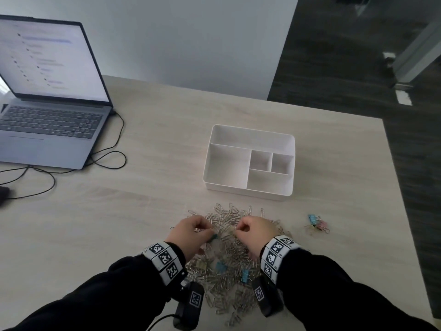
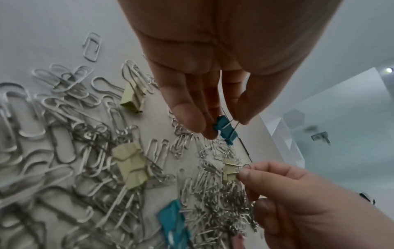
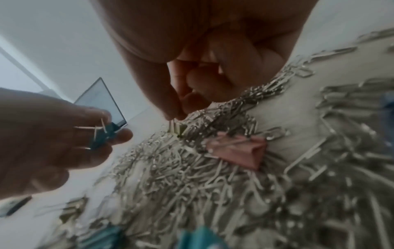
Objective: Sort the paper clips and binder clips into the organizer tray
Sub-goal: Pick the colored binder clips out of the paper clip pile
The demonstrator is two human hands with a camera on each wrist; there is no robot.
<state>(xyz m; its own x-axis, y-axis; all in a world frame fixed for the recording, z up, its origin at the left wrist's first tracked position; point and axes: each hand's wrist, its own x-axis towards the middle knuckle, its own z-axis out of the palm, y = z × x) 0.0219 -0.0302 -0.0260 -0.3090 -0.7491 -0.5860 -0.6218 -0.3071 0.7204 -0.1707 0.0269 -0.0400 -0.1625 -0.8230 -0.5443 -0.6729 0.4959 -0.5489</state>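
Teal metal binder clip [image 2: 225,131] hangs pinched in the left hand [image 1: 191,231] over the silver paper clip heap [image 1: 229,263]; the right hand [image 1: 256,231] pinches a pale yellow binder clip's wire handle [image 2: 231,170]. Farther away sits the white compartmented plastic organizer tray [image 1: 248,192].

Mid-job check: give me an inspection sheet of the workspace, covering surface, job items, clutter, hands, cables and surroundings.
Surface: light wood-grain table.
Job's things: white organizer tray with five compartments, nothing seen inside; paper clip pile near the table's front edge with blue, yellow and pink binder clips mixed in; small group of binder clips set apart to the right.
Clutter: open laptop, screen lit, at far left.
Grippers: left hand pinches a teal binder clip; right hand pinches the wire handle of a yellow binder clip lying in the pile.
Cables: black cable looping from the laptop.
Surroundings: white wall; dark floor at right.
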